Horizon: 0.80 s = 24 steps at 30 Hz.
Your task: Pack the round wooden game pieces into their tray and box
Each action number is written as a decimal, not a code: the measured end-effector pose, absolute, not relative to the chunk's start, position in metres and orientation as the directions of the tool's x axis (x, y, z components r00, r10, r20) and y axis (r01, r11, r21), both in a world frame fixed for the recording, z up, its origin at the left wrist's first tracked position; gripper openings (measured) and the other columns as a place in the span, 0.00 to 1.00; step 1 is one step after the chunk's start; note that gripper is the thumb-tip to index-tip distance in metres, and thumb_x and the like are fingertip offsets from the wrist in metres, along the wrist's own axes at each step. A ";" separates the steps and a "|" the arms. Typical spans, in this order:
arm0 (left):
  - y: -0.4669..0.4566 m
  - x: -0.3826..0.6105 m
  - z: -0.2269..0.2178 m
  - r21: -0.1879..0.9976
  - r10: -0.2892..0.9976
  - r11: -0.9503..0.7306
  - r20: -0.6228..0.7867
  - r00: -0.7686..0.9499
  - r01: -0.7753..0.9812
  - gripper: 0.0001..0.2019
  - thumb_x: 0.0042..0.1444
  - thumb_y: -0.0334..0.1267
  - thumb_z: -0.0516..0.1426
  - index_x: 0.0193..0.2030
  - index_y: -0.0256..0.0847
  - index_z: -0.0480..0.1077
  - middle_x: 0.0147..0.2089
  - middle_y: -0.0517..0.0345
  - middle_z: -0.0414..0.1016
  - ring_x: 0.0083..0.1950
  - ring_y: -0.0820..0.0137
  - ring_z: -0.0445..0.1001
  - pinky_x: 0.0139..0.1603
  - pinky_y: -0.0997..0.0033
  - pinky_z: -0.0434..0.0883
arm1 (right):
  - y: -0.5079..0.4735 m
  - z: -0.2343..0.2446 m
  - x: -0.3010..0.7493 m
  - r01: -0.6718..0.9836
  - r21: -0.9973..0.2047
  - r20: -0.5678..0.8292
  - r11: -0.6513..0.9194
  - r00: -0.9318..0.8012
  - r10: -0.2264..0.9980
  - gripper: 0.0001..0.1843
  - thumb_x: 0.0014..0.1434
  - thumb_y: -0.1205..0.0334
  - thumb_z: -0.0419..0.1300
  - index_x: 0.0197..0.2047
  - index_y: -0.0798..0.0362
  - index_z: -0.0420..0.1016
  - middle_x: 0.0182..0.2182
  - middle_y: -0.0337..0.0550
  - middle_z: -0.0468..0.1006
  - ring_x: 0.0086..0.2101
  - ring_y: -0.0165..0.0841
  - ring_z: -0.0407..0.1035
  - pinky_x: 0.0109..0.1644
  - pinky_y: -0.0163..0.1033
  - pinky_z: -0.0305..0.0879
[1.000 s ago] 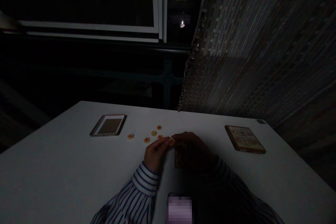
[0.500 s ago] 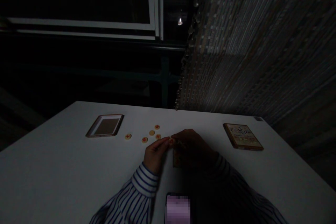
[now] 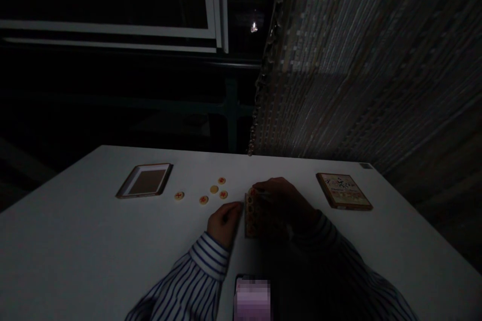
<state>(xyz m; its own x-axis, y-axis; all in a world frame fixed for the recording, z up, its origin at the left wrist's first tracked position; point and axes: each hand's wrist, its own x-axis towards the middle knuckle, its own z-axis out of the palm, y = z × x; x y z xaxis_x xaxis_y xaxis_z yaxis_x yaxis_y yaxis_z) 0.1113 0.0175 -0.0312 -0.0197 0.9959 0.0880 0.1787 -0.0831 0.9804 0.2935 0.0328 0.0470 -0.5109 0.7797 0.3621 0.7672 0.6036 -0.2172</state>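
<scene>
Grip of the right hand (image 3: 284, 201) sits over a filled tray (image 3: 246, 230), fingertips at a round piece (image 3: 252, 192) in its far-left corner; too dark to tell if pinched. Rows of pieces (image 3: 250, 209) fill the tray's visible side. Beside it, the left hand (image 3: 222, 224) is loosely curled, contents hidden. Five loose pieces (image 3: 214, 189) lie on the desk (image 3: 150, 251), between the tray and an open shallow box (image 3: 148, 182).

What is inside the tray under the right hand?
Along the left side of the tray, a column of round pieces shows. The right hand and deep shadow hide most of the rest, so what lies there cannot be told.
</scene>
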 end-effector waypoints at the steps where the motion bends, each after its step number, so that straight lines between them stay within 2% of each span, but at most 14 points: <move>1: 0.018 0.111 -0.033 0.972 0.993 -0.113 0.114 0.004 0.206 0.12 0.47 0.41 0.56 0.34 0.37 0.74 0.35 0.53 0.77 0.38 0.66 0.73 0.44 0.67 0.69 | 0.033 0.046 0.296 0.772 -0.211 0.351 0.599 -0.512 0.784 0.13 0.57 0.56 0.50 0.40 0.52 0.71 0.31 0.42 0.76 0.31 0.29 0.68 0.36 0.33 0.56; 7: 0.017 0.112 -0.039 0.918 0.971 -0.238 0.224 0.081 0.317 0.10 0.49 0.39 0.54 0.35 0.38 0.73 0.35 0.54 0.76 0.37 0.68 0.73 0.41 0.68 0.70 | 0.031 0.050 0.300 0.801 -0.201 0.336 0.564 -0.484 0.808 0.14 0.59 0.56 0.48 0.38 0.53 0.70 0.29 0.42 0.75 0.30 0.28 0.67 0.35 0.33 0.54; 13: 0.016 0.113 -0.039 0.903 0.967 -0.255 0.234 0.102 0.345 0.10 0.50 0.38 0.53 0.35 0.38 0.73 0.35 0.55 0.76 0.37 0.70 0.73 0.40 0.70 0.70 | 0.033 0.050 0.302 0.834 -0.163 0.241 0.527 -0.484 0.841 0.15 0.60 0.56 0.47 0.37 0.55 0.70 0.27 0.43 0.75 0.29 0.28 0.67 0.33 0.32 0.54; 21: 0.017 0.112 -0.041 0.891 0.961 -0.276 0.245 0.130 0.361 0.10 0.51 0.36 0.52 0.36 0.38 0.73 0.36 0.55 0.75 0.37 0.70 0.73 0.41 0.70 0.70 | 0.036 0.040 0.307 0.847 -0.091 0.167 0.523 -0.505 0.847 0.14 0.57 0.54 0.50 0.40 0.53 0.69 0.30 0.42 0.75 0.31 0.30 0.67 0.34 0.33 0.53; 24: 0.017 0.111 -0.040 0.881 0.959 -0.282 0.245 0.144 0.379 0.10 0.51 0.36 0.52 0.36 0.38 0.73 0.35 0.55 0.75 0.37 0.70 0.73 0.41 0.70 0.70 | 0.036 0.040 0.306 0.852 -0.072 0.122 0.519 -0.509 0.852 0.13 0.57 0.56 0.50 0.39 0.53 0.70 0.32 0.43 0.75 0.33 0.31 0.67 0.36 0.34 0.54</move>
<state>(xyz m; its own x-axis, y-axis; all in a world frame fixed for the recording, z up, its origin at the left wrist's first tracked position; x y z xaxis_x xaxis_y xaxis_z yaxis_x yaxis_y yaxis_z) 0.1114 0.0165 -0.0397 0.1437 0.9587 0.2453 0.3789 -0.2823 0.8813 0.3062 0.0363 0.0399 -0.5085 0.8524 0.1218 0.8519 0.5186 -0.0723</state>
